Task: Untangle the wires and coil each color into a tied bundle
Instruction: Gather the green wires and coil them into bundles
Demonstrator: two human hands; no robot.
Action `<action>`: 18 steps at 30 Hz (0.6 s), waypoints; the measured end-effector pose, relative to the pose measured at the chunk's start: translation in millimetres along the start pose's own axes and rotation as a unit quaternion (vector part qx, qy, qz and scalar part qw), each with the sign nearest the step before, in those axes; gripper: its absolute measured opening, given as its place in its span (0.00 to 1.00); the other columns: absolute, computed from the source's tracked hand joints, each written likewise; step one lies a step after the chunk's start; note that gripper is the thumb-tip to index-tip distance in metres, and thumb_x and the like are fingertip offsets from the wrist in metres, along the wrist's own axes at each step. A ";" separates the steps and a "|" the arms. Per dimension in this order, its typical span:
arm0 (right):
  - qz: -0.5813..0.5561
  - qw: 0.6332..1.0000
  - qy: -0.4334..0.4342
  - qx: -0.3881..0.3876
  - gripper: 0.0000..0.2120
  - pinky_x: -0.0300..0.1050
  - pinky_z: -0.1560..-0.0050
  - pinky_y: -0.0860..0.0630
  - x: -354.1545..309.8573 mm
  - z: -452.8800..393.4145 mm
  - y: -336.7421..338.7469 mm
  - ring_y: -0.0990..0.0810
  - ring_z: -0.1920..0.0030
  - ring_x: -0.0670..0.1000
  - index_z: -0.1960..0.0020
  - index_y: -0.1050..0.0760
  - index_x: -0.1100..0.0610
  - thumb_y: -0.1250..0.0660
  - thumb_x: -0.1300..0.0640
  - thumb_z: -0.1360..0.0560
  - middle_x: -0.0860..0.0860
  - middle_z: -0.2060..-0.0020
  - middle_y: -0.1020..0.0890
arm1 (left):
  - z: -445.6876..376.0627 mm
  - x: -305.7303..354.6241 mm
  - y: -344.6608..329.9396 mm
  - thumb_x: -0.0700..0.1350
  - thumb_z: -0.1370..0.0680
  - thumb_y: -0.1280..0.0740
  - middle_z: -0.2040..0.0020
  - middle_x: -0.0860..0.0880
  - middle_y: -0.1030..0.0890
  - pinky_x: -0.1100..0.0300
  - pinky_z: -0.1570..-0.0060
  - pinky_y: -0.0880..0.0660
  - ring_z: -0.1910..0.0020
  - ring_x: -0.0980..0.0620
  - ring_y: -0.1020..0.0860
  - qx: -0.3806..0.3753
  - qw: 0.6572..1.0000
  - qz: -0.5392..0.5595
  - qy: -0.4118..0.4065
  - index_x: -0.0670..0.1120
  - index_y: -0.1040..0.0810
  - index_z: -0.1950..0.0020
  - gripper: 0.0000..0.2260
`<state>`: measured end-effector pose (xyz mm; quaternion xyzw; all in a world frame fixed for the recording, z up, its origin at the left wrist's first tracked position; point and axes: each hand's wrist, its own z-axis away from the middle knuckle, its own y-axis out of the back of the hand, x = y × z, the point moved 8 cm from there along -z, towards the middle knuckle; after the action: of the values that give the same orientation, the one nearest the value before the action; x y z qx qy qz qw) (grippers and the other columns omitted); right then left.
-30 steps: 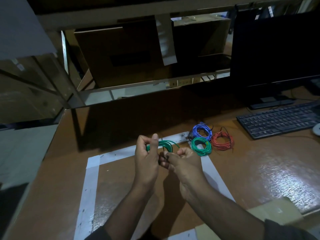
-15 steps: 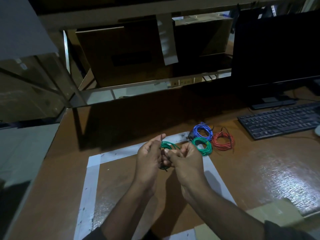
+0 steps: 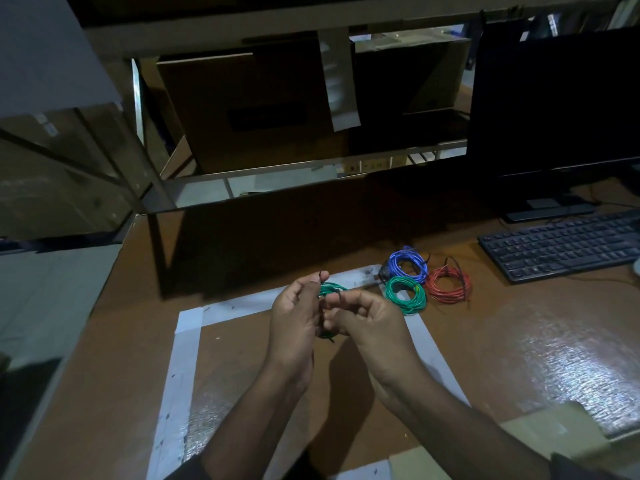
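Note:
I hold a small green wire coil [image 3: 330, 290] between both hands above the taped square on the brown table. My left hand [image 3: 296, 318] pinches a thin dark tie end that sticks up above the coil. My right hand [image 3: 367, 318] grips the coil's right side with thumb and fingers; most of the coil is hidden behind my fingers. On the table to the right lie three coiled bundles: a green one [image 3: 406, 297], a blue one [image 3: 408, 265] and a red one [image 3: 448, 284].
White tape [image 3: 187, 344] outlines a square on the table [image 3: 519, 341]. A black keyboard [image 3: 561, 245] and a dark monitor [image 3: 554, 109] stand at the right. A cardboard piece [image 3: 554, 431] lies near the front right. A dark board and shelving rise behind.
My hands have drawn closer together around the green coil and lowered slightly. My left thumb, raised before, now pinches the dark tie end.

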<state>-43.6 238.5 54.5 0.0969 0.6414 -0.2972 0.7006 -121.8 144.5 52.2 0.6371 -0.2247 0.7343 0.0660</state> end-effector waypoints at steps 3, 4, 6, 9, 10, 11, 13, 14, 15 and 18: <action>0.028 0.999 0.029 0.010 0.06 0.43 0.53 0.17 -4.3 2.6 2.2 0.15 0.58 0.49 0.47 0.17 0.60 0.29 0.62 0.22 0.56 0.57 0.13 | 0.0 -0.7 0.1 0.50 0.15 0.38 0.51 0.45 0.16 0.59 0.62 0.22 0.56 0.51 0.18 -0.009 1.000 -0.004 -0.007 0.48 0.19 0.39 0.11; 0.038 0.998 0.041 0.017 0.05 0.44 0.54 0.16 -7.2 3.9 2.8 0.15 0.59 0.49 0.47 0.17 0.59 0.29 0.60 0.22 0.56 0.58 0.13 | -0.3 -1.7 -1.0 0.50 0.15 0.38 0.50 0.45 0.16 0.59 0.62 0.22 0.56 0.52 0.18 -0.010 1.000 -0.016 -0.008 0.49 0.19 0.40 0.11; 0.074 0.994 0.066 0.039 0.04 0.43 0.56 0.16 -12.6 5.7 6.2 0.16 0.61 0.46 0.48 0.16 0.54 0.29 0.57 0.21 0.54 0.59 0.14 | -0.5 -2.3 1.7 0.53 0.16 0.37 0.49 0.44 0.16 0.57 0.60 0.22 0.54 0.49 0.20 -0.004 0.999 -0.043 -0.018 0.53 0.17 0.42 0.11; 0.122 0.986 0.099 0.061 0.05 0.39 0.60 0.18 -25.5 11.7 8.3 0.16 0.63 0.46 0.51 0.17 0.48 0.29 0.58 0.22 0.53 0.57 0.15 | 8.1 11.8 4.4 0.55 0.18 0.36 0.50 0.45 0.17 0.52 0.56 0.22 0.54 0.44 0.23 -0.017 0.998 -0.040 -0.052 0.55 0.17 0.44 0.10; 0.128 0.985 0.101 0.065 0.06 0.38 0.59 0.18 -30.1 13.5 7.4 0.15 0.62 0.47 0.51 0.17 0.47 0.29 0.58 0.22 0.54 0.53 0.15 | 6.0 8.4 3.7 0.54 0.17 0.36 0.50 0.47 0.16 0.55 0.56 0.21 0.54 0.45 0.21 -0.022 0.998 -0.029 -0.053 0.53 0.17 0.43 0.10; 0.128 0.985 0.100 0.050 0.06 0.38 0.56 0.18 -34.2 14.6 2.9 0.14 0.59 0.47 0.50 0.17 0.49 0.30 0.60 0.22 0.57 0.48 0.16 | 0.6 -1.5 -0.8 0.52 0.16 0.38 0.48 0.50 0.16 0.58 0.56 0.20 0.53 0.50 0.19 -0.025 0.997 -0.052 -0.043 0.52 0.18 0.41 0.11; 0.095 0.991 0.094 -0.011 0.10 0.40 0.42 0.21 -41.2 22.2 -8.8 0.16 0.42 0.56 0.43 0.19 0.68 0.38 0.66 0.18 0.71 0.36 0.23 | -4.3 -38.1 14.8 0.54 0.13 0.45 0.47 0.62 0.19 0.71 0.53 0.23 0.50 0.63 0.22 -0.053 0.994 -0.082 -0.047 0.59 0.22 0.33 0.14; 0.085 0.991 0.098 -0.041 0.14 0.42 0.38 0.26 -51.4 32.4 -20.3 0.22 0.34 0.61 0.38 0.26 0.77 0.44 0.69 0.16 0.76 0.34 0.29 | -9.9 -53.9 19.0 0.56 0.12 0.48 0.46 0.67 0.21 0.75 0.49 0.28 0.49 0.66 0.25 -0.064 0.993 -0.090 -0.049 0.63 0.26 0.29 0.16; 0.089 0.988 0.116 -0.045 0.15 0.41 0.43 0.28 -72.6 46.0 -30.8 0.22 0.34 0.61 0.36 0.30 0.81 0.48 0.71 0.16 0.78 0.35 0.30 | -6.6 -52.8 18.4 0.56 0.12 0.48 0.47 0.66 0.21 0.73 0.50 0.31 0.50 0.67 0.26 -0.071 0.992 -0.089 -0.054 0.63 0.26 0.29 0.16; 0.024 0.993 0.115 -0.029 0.13 0.35 0.53 0.27 -55.2 35.0 -12.3 0.24 0.56 0.40 0.40 0.29 0.82 0.43 0.72 0.18 0.81 0.37 0.31 | 5.1 -1.7 -4.2 0.53 0.16 0.37 0.50 0.43 0.16 0.54 0.56 0.26 0.56 0.50 0.22 -0.040 0.994 -0.087 -0.057 0.49 0.18 0.43 0.12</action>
<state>-20.8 226.7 115.8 0.1255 0.7239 -0.2481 0.6314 -115.3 146.5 52.0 0.6923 -0.2011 0.6783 0.1422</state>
